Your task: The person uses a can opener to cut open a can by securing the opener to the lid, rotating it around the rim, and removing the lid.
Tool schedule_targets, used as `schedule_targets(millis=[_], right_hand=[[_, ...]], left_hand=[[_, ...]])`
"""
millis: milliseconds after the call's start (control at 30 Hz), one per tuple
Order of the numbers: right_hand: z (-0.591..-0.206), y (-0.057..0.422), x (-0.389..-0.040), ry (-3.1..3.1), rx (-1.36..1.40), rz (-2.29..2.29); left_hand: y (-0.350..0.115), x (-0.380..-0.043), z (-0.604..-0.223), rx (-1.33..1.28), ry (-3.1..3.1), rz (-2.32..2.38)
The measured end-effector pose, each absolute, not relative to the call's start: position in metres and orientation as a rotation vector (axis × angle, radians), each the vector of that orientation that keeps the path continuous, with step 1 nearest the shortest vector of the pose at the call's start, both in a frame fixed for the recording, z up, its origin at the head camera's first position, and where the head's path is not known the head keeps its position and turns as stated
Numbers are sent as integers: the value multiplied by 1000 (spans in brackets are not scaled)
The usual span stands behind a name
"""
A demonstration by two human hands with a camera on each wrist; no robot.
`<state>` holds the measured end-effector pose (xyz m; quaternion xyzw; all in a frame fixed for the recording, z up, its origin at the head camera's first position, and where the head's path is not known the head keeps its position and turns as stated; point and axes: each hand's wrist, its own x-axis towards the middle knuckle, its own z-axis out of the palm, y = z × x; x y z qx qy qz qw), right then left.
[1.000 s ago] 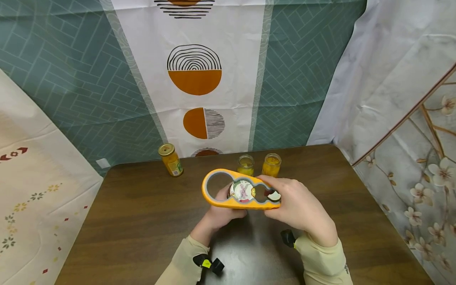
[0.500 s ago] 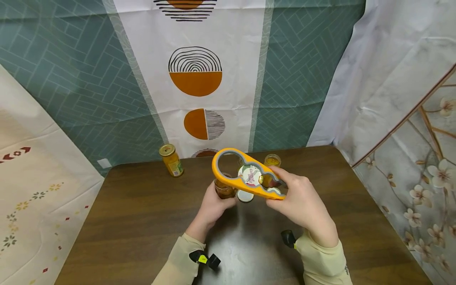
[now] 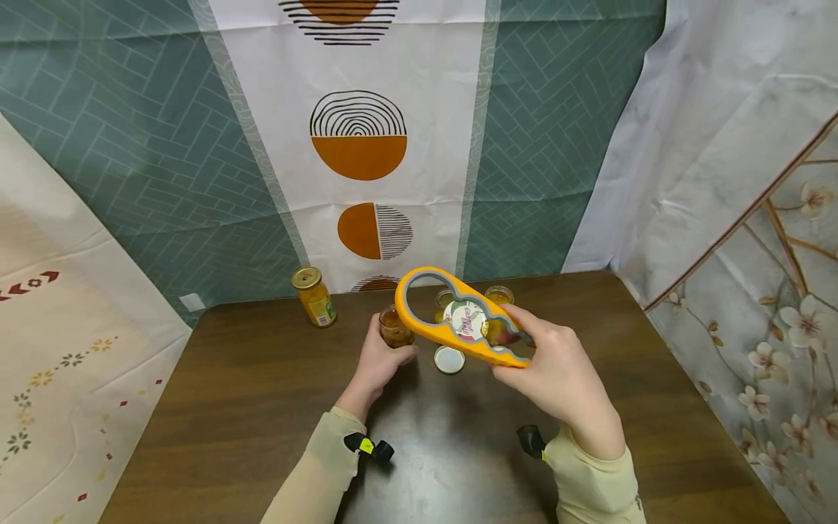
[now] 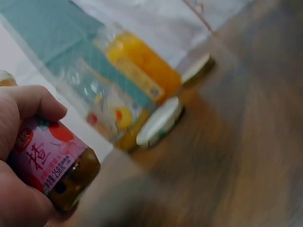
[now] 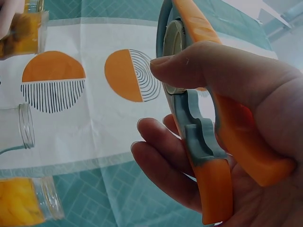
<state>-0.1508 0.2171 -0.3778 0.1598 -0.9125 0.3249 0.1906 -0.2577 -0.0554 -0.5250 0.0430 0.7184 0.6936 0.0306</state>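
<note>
My left hand [image 3: 378, 362] grips a lidless glass jar [image 3: 396, 332] with brown contents, over the table's middle. In the left wrist view the jar [image 4: 49, 156] shows a pink label with red fruit. My right hand [image 3: 556, 364] holds an orange and grey jar opener [image 3: 452, 339] by its handle end, thumb on one side and fingers on the other. A printed white lid [image 3: 468, 320] sits within the opener's jaws. The right wrist view has the lid [image 5: 175, 49] edge-on beside my thumb. The opener's wide loop overlaps the jar's right edge in the head view.
A loose white lid [image 3: 449, 359] lies on the dark wooden table [image 3: 262, 422]; a second lid [image 4: 199, 71] lies beyond it. Two open jars, one yellow-green [image 3: 444, 298] and one orange [image 3: 500, 293], stand at the back. A gold-lidded jar [image 3: 318, 302] stands back left.
My left hand has moved the brown jar out from under the opener, leftward and away from me. The opener has risen and tilted, still with the lid in it. The loose lid has come into view.
</note>
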Motion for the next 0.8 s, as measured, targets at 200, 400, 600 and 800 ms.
schedule_targets(millis=[200, 400, 600, 800], right_hand=[[-377, 218, -152, -2574, 443, 903], [-378, 218, -151, -2585, 441, 903], [-382, 216, -155, -2591, 448, 893], [-382, 215, -158, -2601, 446, 885]], left_hand=[[-60, -280, -521, 126, 2281, 2130], [-61, -286, -508, 147, 2306, 2163], [-61, -292, -508, 92, 2269, 2150], [-61, -307, -528, 80, 2331, 2093]])
